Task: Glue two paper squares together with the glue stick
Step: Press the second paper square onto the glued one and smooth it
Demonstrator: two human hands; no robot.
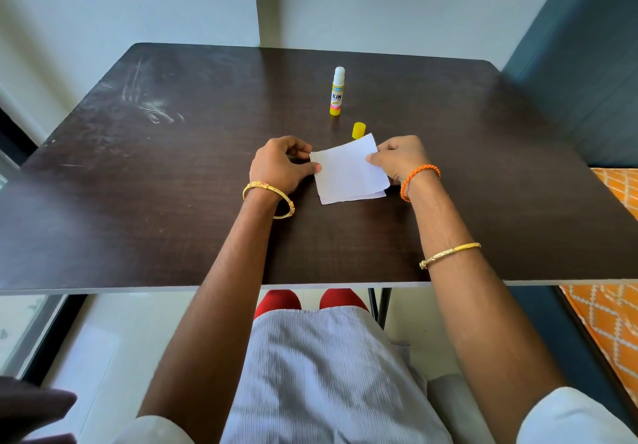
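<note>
- Dark wood-grain table point(172, 174) against a pale wall; smudge marks at its far left, a blue chair at the right edge.
- Two white paper squares: the top square point(345, 171) lies over the bottom square point(348, 198), skewed, so only a strip of the lower one shows along the near edge.
- Left hand point(279, 167) pinches the top square's left edge, thumb on top, other fingers curled.
- Right hand point(400, 160) pinches the right edge the same way; how hard either hand presses down is hard to judge from this angle.
- One glue stick point(337, 91) stands upright and uncapped, well apart from the paper toward the far side.
- One yellow cap point(358, 130) lies just beyond the top square's far corner.
- Judgement: aligning or pressing step, near the end.
- Risk: squares set crooked if pressed as they sit now, corners don't match.
- Risk: glue grabs before alignment, and shifting the sheet could wrinkle or tear it.
- Risk: open stick dries out, or a reaching hand tips it.
- Count: two squares, one stick, one cap, two hands.
</note>
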